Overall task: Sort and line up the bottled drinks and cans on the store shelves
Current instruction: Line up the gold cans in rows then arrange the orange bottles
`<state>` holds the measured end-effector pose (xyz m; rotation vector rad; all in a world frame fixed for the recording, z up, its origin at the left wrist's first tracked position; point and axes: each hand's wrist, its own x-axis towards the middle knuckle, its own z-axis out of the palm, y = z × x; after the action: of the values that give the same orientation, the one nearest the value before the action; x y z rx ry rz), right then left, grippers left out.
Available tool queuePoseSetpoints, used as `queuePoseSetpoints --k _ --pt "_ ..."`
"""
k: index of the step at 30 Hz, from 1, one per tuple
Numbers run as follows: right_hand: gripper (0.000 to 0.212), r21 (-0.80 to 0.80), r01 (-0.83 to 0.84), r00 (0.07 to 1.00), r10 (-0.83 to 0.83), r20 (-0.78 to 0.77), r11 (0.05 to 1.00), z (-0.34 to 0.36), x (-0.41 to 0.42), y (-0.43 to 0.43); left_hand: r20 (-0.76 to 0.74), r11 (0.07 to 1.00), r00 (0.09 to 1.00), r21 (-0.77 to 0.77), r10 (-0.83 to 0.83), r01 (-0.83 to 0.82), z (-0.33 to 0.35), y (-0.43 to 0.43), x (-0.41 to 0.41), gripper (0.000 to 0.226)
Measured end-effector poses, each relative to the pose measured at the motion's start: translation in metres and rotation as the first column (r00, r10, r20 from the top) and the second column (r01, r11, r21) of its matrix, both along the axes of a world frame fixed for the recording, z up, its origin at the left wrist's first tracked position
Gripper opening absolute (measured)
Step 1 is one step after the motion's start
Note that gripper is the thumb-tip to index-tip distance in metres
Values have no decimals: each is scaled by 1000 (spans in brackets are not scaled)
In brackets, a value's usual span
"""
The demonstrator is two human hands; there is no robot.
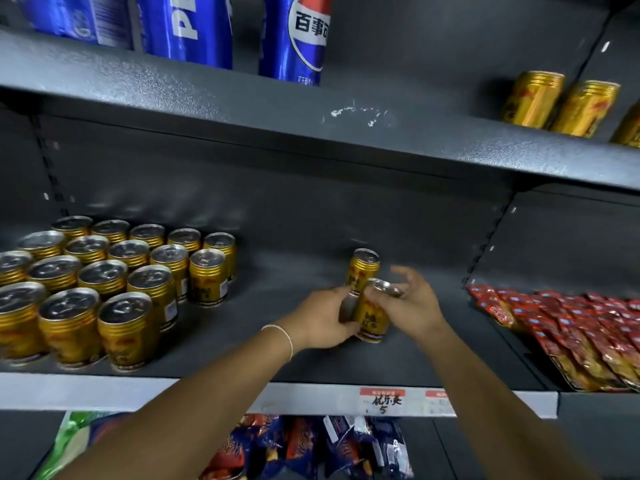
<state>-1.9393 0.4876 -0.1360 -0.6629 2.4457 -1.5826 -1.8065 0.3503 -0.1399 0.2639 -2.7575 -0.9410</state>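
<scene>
one gold can [372, 318] held by left hand [322, 322] and right hand [410, 306]; pepsi cans [294, 39] above

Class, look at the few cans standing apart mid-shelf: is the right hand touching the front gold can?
Touching. The head view shows the right hand curled over the top rim of the front gold can.

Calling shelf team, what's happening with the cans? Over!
Left hand, right hand both grip front can. Second can just behind it. Bare shelf between them and can block.
</scene>
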Motion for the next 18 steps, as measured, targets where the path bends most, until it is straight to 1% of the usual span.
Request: queuePoseSetpoints --k 2,4,8,11,13,14,16,18 --pt "66 -123 -72 993 82 84 990 5 16 -10 10 989 1000 147 12 -13 3 -4 9 61" --pt "69 -194 -115 982 141 125 974 12 34 -22 26 968 1000 251 17 -23 8 -10 21 68" --pt "73 -235 -165 968 203 146 958 24 70 -45 9 937 1000 349 22 -24 19 -32 54 89" --pt "82 -277 -213 947 268 177 937 31 100 -60 -25 899 997 435 74 -55 24 -52 83 102" --pt "83 -266 -277 916 337 217 923 34 118 -69 -38 870 992 484 120 -87 27 -64 100 100" --pt "79 -241 -328 895 382 231 913 34 127 -74 -50 863 989 496 138 -95 28 -70 108 93" --pt "68 -193 -393 869 432 241 899 33 143 -84 -65 876 988 472 141 -94 29 -80 123 76" --pt "64 -179 -391 870 426 249 903 32 156 -93 -36 911 994 404 106 -82 32 -90 139 73"
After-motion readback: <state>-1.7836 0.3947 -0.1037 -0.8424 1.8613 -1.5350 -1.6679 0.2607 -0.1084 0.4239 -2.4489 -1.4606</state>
